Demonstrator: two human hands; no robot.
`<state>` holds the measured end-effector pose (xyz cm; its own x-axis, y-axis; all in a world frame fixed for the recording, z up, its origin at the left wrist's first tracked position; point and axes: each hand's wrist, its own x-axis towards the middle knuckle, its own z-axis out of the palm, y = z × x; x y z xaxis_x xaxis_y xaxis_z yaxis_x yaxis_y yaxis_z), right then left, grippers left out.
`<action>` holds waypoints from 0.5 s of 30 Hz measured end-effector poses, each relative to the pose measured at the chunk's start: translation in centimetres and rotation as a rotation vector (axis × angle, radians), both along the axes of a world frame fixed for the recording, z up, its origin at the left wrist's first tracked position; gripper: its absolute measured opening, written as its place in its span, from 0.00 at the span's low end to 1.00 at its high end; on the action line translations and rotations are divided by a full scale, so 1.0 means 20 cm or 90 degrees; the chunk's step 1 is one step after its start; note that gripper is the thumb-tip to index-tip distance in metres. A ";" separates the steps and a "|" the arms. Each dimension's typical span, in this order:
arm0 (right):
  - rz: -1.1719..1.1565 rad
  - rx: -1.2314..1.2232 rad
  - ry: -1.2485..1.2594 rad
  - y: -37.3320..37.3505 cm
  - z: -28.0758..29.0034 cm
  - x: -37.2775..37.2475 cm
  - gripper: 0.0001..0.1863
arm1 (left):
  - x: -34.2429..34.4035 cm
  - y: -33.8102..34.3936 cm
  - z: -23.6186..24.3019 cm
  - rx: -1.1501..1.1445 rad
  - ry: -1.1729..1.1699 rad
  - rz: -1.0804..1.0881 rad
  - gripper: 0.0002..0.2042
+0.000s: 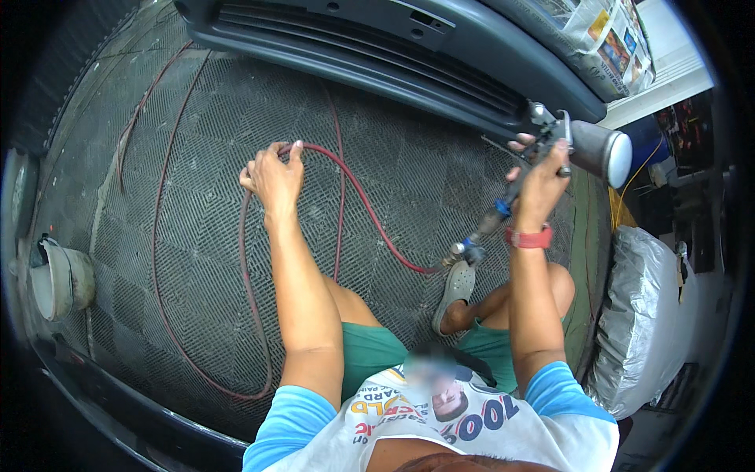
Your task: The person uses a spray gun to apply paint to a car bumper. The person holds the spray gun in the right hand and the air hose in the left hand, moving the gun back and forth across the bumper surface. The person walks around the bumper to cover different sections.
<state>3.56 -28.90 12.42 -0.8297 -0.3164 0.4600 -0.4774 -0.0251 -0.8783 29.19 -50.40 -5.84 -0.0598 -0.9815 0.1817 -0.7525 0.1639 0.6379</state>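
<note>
Left hand (274, 175) grips air hose (363, 197), right hand (541, 185) spray gun (590, 145), apparently coupled already; work left on car bumper (346, 49) unclear

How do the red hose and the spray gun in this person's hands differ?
The red hose is long and thin; the spray gun is compact, with a bulky silvery cup. The red hose curves from the left hand; the spray gun sits in the right hand. Both are being held.
</note>
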 end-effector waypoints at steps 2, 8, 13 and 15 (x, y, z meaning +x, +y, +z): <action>0.022 0.030 -0.004 -0.11 -0.11 0.11 0.28 | 0.06 -0.01 0.01 -0.009 0.009 0.038 0.19; 0.238 -0.059 0.105 -0.76 -0.42 0.39 0.24 | 0.32 -0.04 0.09 -0.090 0.000 0.237 0.22; 0.380 -0.026 0.101 -1.15 -0.45 0.65 0.30 | 0.50 0.01 0.13 -0.119 -0.035 0.317 0.26; 0.365 -0.064 0.127 -1.21 -0.51 0.60 0.28 | 0.45 0.02 0.14 -0.093 -0.031 0.264 0.28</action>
<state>15.49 -53.11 2.21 -0.4347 -0.6336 0.6400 -0.5188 -0.4046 -0.7531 38.11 -50.07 -3.04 0.3217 -0.8888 0.3265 -0.8021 -0.0725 0.5927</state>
